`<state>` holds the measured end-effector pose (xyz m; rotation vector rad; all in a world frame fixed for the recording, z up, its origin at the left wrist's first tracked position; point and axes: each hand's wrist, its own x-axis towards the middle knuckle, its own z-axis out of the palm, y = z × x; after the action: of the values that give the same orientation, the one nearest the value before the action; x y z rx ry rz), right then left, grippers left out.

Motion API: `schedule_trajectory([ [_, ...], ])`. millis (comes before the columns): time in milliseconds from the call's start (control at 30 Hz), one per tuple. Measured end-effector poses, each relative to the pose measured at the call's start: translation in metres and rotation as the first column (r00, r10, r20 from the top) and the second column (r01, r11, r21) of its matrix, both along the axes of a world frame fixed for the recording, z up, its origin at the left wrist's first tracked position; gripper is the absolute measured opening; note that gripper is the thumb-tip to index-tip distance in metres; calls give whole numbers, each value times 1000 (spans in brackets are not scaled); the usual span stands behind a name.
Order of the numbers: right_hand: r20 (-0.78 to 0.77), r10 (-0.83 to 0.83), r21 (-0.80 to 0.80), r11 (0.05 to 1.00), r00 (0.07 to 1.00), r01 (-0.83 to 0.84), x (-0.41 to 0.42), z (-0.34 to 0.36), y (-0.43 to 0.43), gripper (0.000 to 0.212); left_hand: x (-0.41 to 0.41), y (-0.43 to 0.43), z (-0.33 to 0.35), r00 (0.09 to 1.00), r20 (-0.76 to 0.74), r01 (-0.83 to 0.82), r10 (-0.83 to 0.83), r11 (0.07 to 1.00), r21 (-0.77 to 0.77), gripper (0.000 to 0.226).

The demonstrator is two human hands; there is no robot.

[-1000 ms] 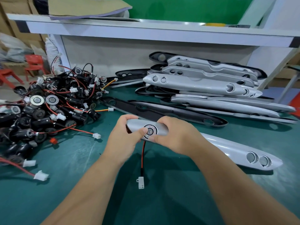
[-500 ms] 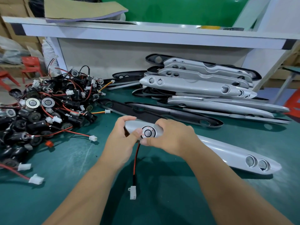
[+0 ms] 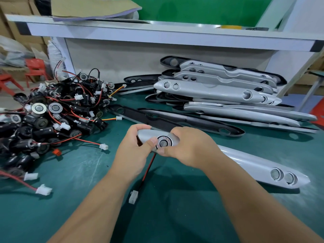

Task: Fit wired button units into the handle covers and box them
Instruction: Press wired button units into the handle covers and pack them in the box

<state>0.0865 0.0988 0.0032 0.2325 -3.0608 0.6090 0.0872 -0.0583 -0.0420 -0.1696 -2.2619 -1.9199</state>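
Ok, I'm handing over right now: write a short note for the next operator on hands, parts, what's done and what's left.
Hands: left hand and right hand both grip one end of a silver handle cover, thumbs at the button unit sitting in its hole. Its red-black wire hangs below, ending in a white connector.
Done: one button in this cover.
Left: the two holes at its other end are empty. A pile of wired button units lies to the left, and a stack of silver covers lies behind. No boxing visible.
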Motion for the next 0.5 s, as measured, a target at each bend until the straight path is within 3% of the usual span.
schedule_trajectory([
  [167, 14, 2, -1, 1000, 1000, -2, 0, 1, 2, 56, 0, 2, -2, 1000, 0, 1, -1, 1000, -31, 26],
  [333, 23, 29, -14, 1000, 999, -28, 0, 2, 10, 42, 0, 3, -4, 1000, 3, 28, -28, 1000, -15, 25],
  [500, -195, 16, 12, 1000, 981, -14, 7, -12, 8, 52, -2, 2, -3, 1000, -4, 11, -11, 1000, 0, 29],
])
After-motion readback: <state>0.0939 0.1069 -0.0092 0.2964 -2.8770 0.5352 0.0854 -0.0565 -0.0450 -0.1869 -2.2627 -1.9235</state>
